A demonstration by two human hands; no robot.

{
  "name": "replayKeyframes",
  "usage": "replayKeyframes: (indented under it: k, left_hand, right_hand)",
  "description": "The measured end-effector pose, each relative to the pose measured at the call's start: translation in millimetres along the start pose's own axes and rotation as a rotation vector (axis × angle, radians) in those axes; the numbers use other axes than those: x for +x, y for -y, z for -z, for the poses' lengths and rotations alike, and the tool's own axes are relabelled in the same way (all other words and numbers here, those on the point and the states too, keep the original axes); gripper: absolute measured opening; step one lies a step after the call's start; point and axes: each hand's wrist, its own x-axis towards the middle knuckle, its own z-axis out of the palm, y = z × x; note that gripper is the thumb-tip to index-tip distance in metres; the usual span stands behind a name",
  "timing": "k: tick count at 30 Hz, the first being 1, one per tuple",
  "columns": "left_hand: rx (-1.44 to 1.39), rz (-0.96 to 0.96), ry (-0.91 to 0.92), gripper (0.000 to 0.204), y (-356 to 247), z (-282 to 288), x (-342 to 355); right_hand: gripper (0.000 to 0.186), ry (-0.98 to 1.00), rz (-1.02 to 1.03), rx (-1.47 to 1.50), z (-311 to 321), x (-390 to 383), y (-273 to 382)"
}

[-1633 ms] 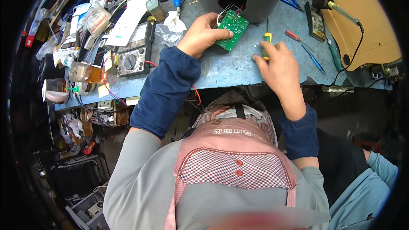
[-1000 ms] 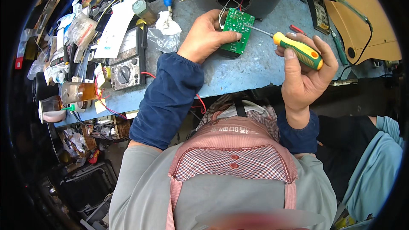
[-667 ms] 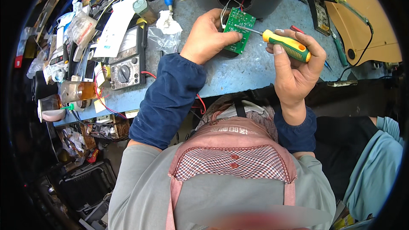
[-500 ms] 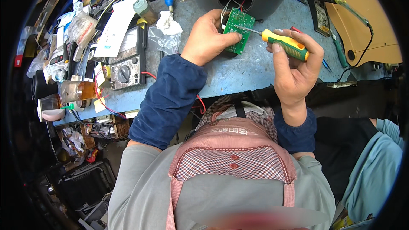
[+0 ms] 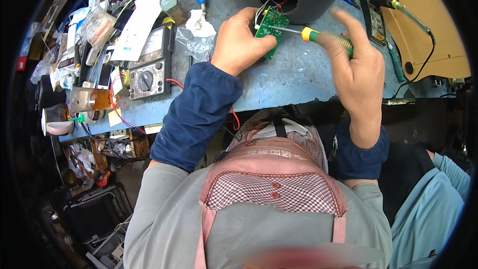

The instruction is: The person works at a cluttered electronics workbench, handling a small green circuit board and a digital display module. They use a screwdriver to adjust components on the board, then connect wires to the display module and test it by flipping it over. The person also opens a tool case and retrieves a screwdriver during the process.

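My left hand [image 5: 238,44] grips a small green circuit board [image 5: 274,20] by its left edge, thumb across its face. White and red wires run from the board into the dark opening of a black appliance [image 5: 323,1] just behind it. In my right hand [image 5: 362,77] is a screwdriver [image 5: 309,34] with a yellow and green handle. Its shaft points left and the tip is at the board's face; whether it touches a screw is too small to tell. The right index finger is lifted off the handle and, like the thumb, smeared by motion.
On the left lie an analog multimeter [image 5: 145,80] with red leads, white paper [image 5: 134,35], a plastic bag [image 5: 195,45] and cups of brown liquid [image 5: 92,100]. A tan panel [image 5: 435,50] and a corded soldering iron [image 5: 412,18] are right. Someone in light-blue clothing [image 5: 430,209] is beside me.
My right hand has opened partly, its index finger rising off the screwdriver handle, and the wrist has shifted right. Board and screwdriver tip have moved slightly left, and the board looks more tilted.
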Motion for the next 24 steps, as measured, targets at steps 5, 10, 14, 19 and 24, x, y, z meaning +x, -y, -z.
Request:
replayKeyframes:
  k: [5, 10, 14, 19, 24]
  left_hand:
    - [0.023, -0.051, -0.011, 0.055, -1, -1, -1]
    - [0.001, -0.035, 0.038, 0.052, -5, 0, -3]
    - [0.089, 0.003, 0.081, 0.052, -16, 6, -3]
    - [0.089, -0.008, 0.078, 0.053, -14, 4, -3]
    - [0.11, -0.03, 0.07, 0.055, -12, 5, -3]
  right_hand:
    - [0.026, -0.173, 0.237, 0.03, -15, 3, -15]
    - [0.026, -0.053, -0.007, 0.079, -4, -5, -10]
    - [0.023, -0.158, 0.184, 0.056, -15, -5, -16]
    - [0.024, -0.184, 0.226, 0.061, -17, -8, -22]
    - [0.029, -0.051, -0.11, 0.093, -4, -16, -7]
